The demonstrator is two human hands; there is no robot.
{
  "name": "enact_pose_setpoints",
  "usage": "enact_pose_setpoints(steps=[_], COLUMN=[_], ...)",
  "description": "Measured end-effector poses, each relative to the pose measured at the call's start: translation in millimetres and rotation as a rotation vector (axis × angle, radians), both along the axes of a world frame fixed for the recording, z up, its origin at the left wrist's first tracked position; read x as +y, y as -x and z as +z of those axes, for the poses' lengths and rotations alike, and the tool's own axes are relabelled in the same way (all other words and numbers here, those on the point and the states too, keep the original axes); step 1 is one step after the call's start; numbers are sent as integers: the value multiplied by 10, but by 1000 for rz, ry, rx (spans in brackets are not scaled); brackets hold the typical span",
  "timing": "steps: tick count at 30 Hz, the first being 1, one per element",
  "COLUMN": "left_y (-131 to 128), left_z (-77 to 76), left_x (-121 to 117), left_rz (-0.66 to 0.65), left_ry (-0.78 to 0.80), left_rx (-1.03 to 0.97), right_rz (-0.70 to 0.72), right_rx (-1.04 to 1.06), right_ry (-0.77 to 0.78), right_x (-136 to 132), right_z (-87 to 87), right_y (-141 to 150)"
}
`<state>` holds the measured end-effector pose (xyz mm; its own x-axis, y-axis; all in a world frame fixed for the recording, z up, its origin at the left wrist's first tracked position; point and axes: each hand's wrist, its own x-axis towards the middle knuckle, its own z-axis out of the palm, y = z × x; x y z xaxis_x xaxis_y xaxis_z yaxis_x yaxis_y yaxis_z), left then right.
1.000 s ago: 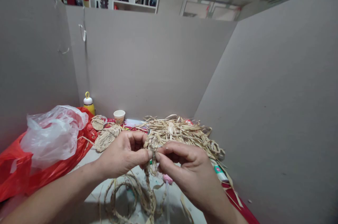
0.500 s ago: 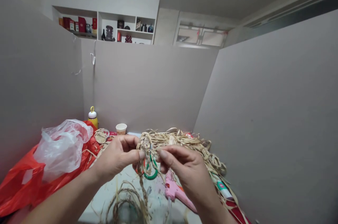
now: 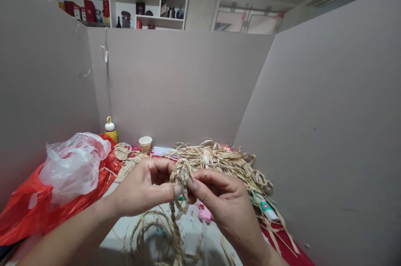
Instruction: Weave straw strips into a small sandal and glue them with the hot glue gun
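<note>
Between both hands, above the white work surface [image 3: 120, 229], is a small looped piece of braided straw [image 3: 182, 170]. My left hand [image 3: 147, 182] pinches its left side between thumb and fingers. On its right edge, the thumb and index finger of my right hand [image 3: 216, 193] are closed. A braided straw cord [image 3: 176, 232] hangs from the piece and coils on the surface below. Behind my right hand lies a pink glue gun [image 3: 205, 212], mostly hidden. A bit of green scissor handle shows under the piece.
Dry straw strands [image 3: 216, 159] are heaped at the back right, near a white and green tube [image 3: 269, 211]. At left are a red plastic bag [image 3: 25, 216] and a clear bag [image 3: 72, 170]. A paper cup [image 3: 145, 144] and yellow bottle [image 3: 110, 131] stand behind. Grey partitions [image 3: 175, 86] enclose the table.
My view has tilted down slightly. Both hands and the straw piece have shifted a little right, and my right fingers have moved in against the piece. The glue gun and scissors are now more covered.
</note>
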<state>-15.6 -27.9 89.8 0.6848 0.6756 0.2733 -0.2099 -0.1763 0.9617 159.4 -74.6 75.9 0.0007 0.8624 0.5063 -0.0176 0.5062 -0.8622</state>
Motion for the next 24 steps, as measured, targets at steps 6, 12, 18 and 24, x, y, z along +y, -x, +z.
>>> enact_pose_setpoints(steps=[6,12,18,24], left_y=[67,40,12,-6], left_z=[84,44,25,3], left_x=[3,30,50,17], left_rz=[130,89,102,106], left_ry=[-46,21,45,29], left_rx=[26,40,72,102], right_rz=[30,7,-25,-65], right_rx=[-85,-192,-412,-562], right_ry=[-33,-78,-115,-190], right_x=[-27,-36,-68,-88], right_z=[18,12,38,76], right_y=[-31,-23,-76,-97])
